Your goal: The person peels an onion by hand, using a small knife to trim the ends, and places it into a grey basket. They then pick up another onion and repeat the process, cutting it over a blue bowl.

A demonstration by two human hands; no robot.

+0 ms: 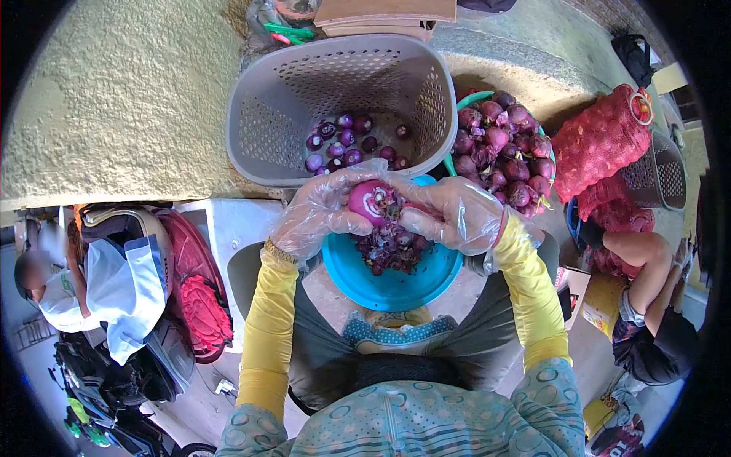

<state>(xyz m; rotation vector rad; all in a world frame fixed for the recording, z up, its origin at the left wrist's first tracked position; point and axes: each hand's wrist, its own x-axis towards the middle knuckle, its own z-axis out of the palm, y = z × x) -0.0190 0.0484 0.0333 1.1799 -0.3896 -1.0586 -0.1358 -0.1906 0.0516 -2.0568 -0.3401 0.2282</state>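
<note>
Over the blue basin (352, 268), a purple onion (365, 201) is held in the curled left hand (326, 207); the half-curled right hand (455, 213) is pressed to it, grip unclear. Beyond, the grey crate's (255, 126) near edge is partly covered by the left hand.

Pale letters (629, 439) on a dark red item (615, 445); too unclear to read.
</note>
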